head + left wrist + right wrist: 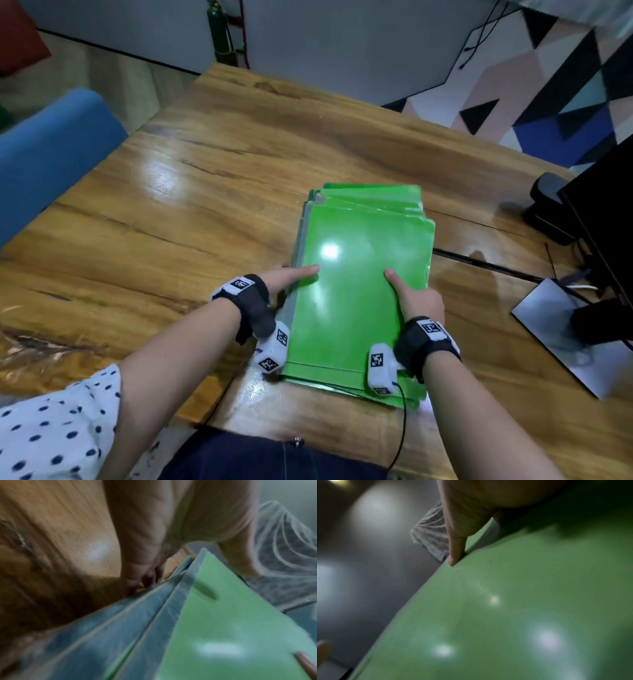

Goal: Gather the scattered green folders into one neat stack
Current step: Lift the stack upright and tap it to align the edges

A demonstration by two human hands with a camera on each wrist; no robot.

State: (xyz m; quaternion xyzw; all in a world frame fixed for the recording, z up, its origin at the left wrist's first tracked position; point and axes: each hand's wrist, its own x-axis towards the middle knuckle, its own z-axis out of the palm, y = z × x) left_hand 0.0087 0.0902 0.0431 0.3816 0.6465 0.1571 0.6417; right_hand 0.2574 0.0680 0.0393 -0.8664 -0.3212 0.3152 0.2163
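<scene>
Several green folders (pixel 359 274) lie in one pile on the wooden table (pixel 205 192), their far edges fanned slightly out of line. My left hand (pixel 298 270) grips the pile's left edge, thumb on the top cover. In the left wrist view its fingers (pixel 137 577) curl at the grey spine edges beside the top folder (pixel 231 622). My right hand (pixel 411 291) holds the right side, with its thumb lying on the top cover (pixel 522 615). The right hand's other fingers are hidden past the right edge.
A blue chair (pixel 51 144) stands at the table's left. On the right are a black monitor (pixel 606 212), its silver base plate (pixel 555 329) and a black clamp (pixel 548 205). A dark cable (pixel 479 263) runs from the pile toward the base.
</scene>
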